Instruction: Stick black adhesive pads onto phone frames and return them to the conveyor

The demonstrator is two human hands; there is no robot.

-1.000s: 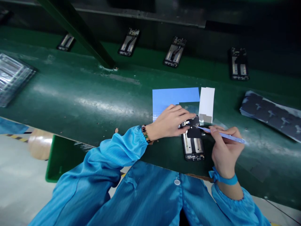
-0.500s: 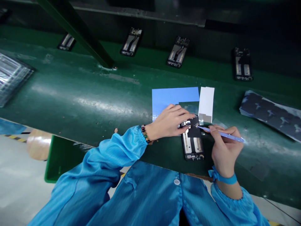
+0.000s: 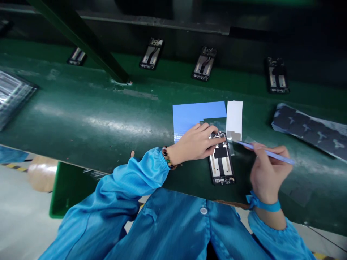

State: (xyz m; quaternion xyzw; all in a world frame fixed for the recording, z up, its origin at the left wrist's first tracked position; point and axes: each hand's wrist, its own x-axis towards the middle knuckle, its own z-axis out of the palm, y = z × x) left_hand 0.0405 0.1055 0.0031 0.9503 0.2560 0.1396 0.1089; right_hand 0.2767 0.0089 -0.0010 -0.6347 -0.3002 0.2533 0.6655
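At right, the right hand (image 3: 269, 169) pinches a purple tool (image 3: 279, 156). Right of centre lies an opened phone (image 3: 222, 166), markings illegibly small; the left hand (image 3: 193, 142) covers its top edge, grip unclear. Upper right: another phone (image 3: 278, 76).

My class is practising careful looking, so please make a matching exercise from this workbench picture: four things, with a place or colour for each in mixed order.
Things
1. Thin tool
2. Nearest phone
3. Small card
4. Bin

Places and colours
A. White, beside the blue sheet
B. Green, below the edge of the table
C. Held in the right hand
D. Touched by the left hand

Right pairs: 1-C, 2-D, 3-A, 4-B
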